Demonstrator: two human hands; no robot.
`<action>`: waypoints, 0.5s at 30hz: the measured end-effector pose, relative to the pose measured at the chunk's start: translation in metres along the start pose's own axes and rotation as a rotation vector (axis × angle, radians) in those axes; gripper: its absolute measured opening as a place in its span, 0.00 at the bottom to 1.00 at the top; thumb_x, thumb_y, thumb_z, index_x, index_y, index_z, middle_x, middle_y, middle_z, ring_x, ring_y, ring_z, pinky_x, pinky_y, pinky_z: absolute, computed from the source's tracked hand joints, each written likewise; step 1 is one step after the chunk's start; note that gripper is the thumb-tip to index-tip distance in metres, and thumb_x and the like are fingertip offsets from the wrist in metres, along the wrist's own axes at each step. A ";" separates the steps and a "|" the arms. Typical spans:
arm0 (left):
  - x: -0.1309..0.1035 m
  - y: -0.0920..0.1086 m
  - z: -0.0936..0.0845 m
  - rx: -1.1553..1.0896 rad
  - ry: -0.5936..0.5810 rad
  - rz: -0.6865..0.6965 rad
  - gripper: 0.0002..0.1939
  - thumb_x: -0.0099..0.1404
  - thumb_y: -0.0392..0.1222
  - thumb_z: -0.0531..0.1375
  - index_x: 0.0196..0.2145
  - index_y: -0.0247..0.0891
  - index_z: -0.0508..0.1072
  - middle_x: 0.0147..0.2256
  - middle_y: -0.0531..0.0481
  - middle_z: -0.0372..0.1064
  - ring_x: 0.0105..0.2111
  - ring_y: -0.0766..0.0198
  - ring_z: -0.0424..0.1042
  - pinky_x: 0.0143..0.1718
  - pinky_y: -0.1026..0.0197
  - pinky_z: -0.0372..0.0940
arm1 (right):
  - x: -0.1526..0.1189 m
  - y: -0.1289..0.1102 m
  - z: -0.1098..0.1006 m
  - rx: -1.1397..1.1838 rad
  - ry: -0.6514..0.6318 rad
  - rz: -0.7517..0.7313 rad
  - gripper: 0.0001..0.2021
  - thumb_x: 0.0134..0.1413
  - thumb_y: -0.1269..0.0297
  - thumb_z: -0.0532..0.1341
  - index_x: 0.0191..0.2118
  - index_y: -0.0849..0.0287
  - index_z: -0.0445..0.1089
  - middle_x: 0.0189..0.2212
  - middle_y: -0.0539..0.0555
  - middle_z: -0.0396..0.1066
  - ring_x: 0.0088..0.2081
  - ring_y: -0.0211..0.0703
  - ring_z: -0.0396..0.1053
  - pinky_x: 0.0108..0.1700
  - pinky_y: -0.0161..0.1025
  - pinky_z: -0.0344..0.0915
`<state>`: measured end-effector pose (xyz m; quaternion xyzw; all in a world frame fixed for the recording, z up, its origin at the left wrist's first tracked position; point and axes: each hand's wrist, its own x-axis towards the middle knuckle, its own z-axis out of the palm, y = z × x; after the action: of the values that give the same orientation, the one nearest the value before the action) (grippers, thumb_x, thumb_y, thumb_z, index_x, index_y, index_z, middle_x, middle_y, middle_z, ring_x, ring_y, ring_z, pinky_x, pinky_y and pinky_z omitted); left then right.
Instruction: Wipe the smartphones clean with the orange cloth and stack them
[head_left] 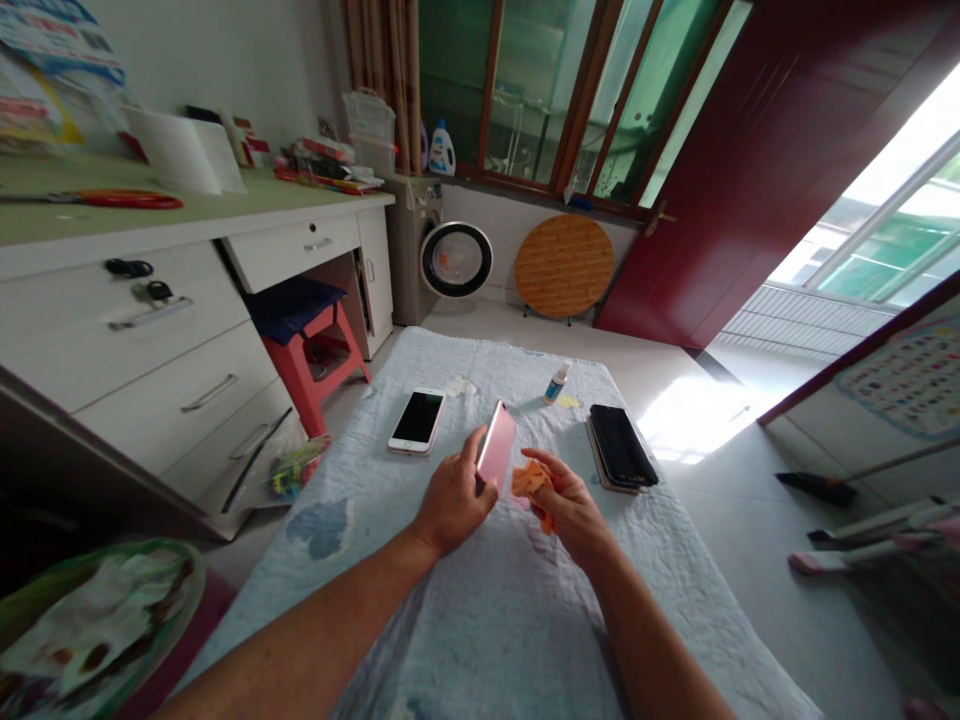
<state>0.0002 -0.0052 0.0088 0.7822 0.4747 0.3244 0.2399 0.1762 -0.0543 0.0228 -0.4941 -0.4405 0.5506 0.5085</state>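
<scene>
My left hand grips a pink smartphone by its edges, tilted up on its side above the cloth-covered table. Its pink back faces right. Bunched in the fingers of my right hand is an orange cloth, a little to the right of the phone and apart from it. A white smartphone with a dark screen lies face up to the left. Over on the right, a black smartphone rests on top of another flat device. A small spray bottle stands upright farther back.
A desk with drawers runs along the left, with a red stool beside it. At lower left stands a bin with waste in it. A washing machine has its round door open near a wooden round tabletop.
</scene>
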 end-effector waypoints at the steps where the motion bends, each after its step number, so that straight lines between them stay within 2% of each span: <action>1: 0.000 0.001 -0.001 -0.026 -0.025 -0.019 0.34 0.58 0.37 0.58 0.61 0.38 0.54 0.38 0.47 0.72 0.35 0.57 0.72 0.38 0.58 0.65 | 0.000 0.001 -0.001 -0.015 0.004 0.004 0.22 0.46 0.57 0.65 0.49 0.56 0.69 0.22 0.45 0.64 0.20 0.31 0.54 0.19 0.29 0.49; 4: 0.002 0.004 -0.002 -0.110 -0.087 -0.079 0.31 0.56 0.35 0.59 0.57 0.39 0.59 0.37 0.49 0.73 0.34 0.59 0.73 0.36 0.61 0.64 | 0.000 0.005 -0.003 -0.074 0.022 0.006 0.13 0.46 0.61 0.61 0.39 0.58 0.72 0.21 0.47 0.64 0.19 0.31 0.53 0.18 0.29 0.47; 7: 0.003 0.004 -0.002 -0.125 -0.094 -0.122 0.25 0.58 0.34 0.58 0.53 0.39 0.62 0.38 0.49 0.74 0.35 0.60 0.74 0.37 0.61 0.64 | -0.001 0.005 -0.005 -0.105 0.020 0.005 0.07 0.44 0.65 0.58 0.32 0.58 0.71 0.21 0.46 0.62 0.19 0.31 0.54 0.18 0.28 0.48; 10: 0.003 0.002 0.000 -0.050 -0.084 -0.109 0.22 0.59 0.36 0.59 0.52 0.38 0.63 0.43 0.44 0.73 0.38 0.58 0.74 0.40 0.59 0.65 | -0.001 0.004 -0.004 -0.156 0.027 -0.016 0.06 0.46 0.65 0.57 0.31 0.59 0.69 0.20 0.46 0.60 0.20 0.31 0.55 0.18 0.28 0.50; 13: 0.002 -0.001 0.004 0.042 -0.094 -0.099 0.29 0.60 0.40 0.60 0.57 0.37 0.58 0.43 0.43 0.74 0.39 0.55 0.74 0.40 0.57 0.66 | -0.001 0.004 -0.002 -0.234 0.034 -0.030 0.09 0.50 0.59 0.60 0.34 0.58 0.68 0.21 0.45 0.60 0.20 0.31 0.55 0.19 0.28 0.52; 15: 0.001 -0.003 0.007 0.095 -0.096 -0.073 0.32 0.61 0.42 0.60 0.60 0.38 0.55 0.44 0.42 0.74 0.41 0.54 0.74 0.41 0.56 0.66 | 0.000 0.005 0.000 -0.253 0.040 -0.031 0.14 0.48 0.54 0.64 0.36 0.57 0.66 0.24 0.46 0.63 0.21 0.31 0.57 0.19 0.28 0.54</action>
<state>0.0034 -0.0035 0.0024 0.7896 0.5056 0.2547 0.2367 0.1758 -0.0546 0.0181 -0.5583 -0.5041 0.4726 0.4592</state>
